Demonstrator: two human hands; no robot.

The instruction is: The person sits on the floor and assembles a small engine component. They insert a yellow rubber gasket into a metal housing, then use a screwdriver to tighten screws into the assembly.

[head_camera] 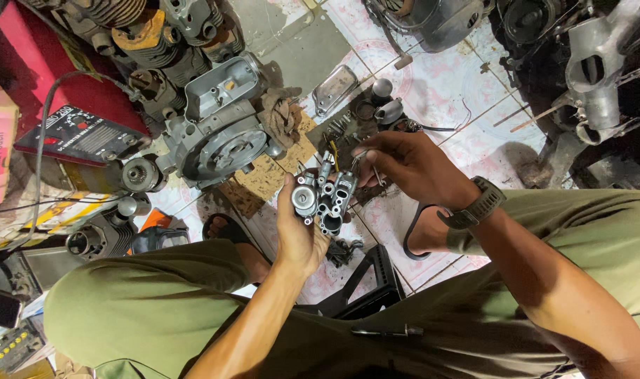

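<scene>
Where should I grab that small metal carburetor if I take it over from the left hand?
Probably by the round body of the carburetor, coming from the side facing away from the left hand, which cups it from below. Stay off the top, where the right hand is working with a thin tool.

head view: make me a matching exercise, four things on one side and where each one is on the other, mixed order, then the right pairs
Things
1. carburetor body
2. wristwatch
3. engine casing
4. black stool

Places
A. on the right forearm
B. on the floor, beyond the left knee
C. held in the left hand
D. between the legs, below the hands

Pairs: 1-C, 2-A, 3-B, 4-D. The right hand works a small tool at the carburetor body's top.
</scene>
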